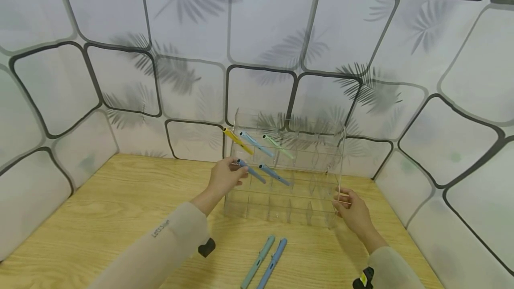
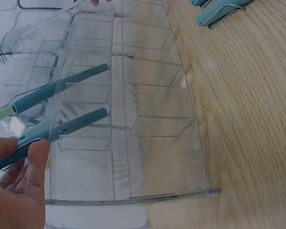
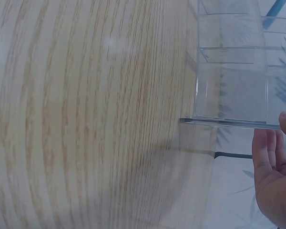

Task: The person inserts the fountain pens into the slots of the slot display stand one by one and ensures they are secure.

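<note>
A clear acrylic pen rack point(image 1: 278, 214) with several tiers of small compartments stands on the table. My left hand point(image 1: 225, 176) pinches a blue pen point(image 1: 250, 171) by its capped end between thumb and fingers; its other end lies over the middle tier's leftmost part. Beside it, another blue pen point(image 1: 275, 175) rests slanted in that tier. Above are a yellow pen point(image 1: 238, 141), a light blue pen point(image 1: 257, 143) and a light green pen point(image 1: 278, 146). At the rack's right side panel, my right hand point(image 1: 355, 211) grips the edge, its fingers behind the panel point(image 3: 229, 123).
On the wooden table point(image 1: 152, 191), in front of the rack, a green pen point(image 1: 258, 262) and a blue pen point(image 1: 273, 263) lie side by side. A patterned cloth wall point(image 1: 192, 88) rises close behind the rack and along both sides.
</note>
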The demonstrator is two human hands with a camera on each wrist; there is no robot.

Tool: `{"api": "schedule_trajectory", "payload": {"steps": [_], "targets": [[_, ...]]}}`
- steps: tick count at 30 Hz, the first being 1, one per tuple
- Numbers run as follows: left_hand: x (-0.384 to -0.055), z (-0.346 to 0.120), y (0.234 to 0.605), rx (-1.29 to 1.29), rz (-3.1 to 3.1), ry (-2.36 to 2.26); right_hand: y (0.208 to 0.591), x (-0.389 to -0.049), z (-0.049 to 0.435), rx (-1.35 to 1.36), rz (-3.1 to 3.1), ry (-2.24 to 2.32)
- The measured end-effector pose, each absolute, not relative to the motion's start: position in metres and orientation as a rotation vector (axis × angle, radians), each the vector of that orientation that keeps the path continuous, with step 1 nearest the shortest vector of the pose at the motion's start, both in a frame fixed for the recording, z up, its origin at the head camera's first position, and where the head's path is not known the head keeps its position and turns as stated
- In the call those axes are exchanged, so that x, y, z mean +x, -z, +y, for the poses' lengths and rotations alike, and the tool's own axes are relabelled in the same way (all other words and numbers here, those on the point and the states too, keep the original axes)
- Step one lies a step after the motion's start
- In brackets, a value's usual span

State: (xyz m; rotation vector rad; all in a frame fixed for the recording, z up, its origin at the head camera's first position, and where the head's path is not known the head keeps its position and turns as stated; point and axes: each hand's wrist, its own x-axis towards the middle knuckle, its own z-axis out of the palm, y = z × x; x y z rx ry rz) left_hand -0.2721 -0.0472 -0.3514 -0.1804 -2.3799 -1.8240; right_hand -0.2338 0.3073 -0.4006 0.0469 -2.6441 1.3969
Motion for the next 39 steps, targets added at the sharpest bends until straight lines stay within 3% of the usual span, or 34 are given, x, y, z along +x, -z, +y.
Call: {"api": "schedule_trajectory", "payload": {"steps": [39], "targets": [[-0.276, -0.065, 0.350, -0.278, -2.358, 1.677, 0.401, -0.234, 0.308, 0.049, -2.658, -1.388]]}}
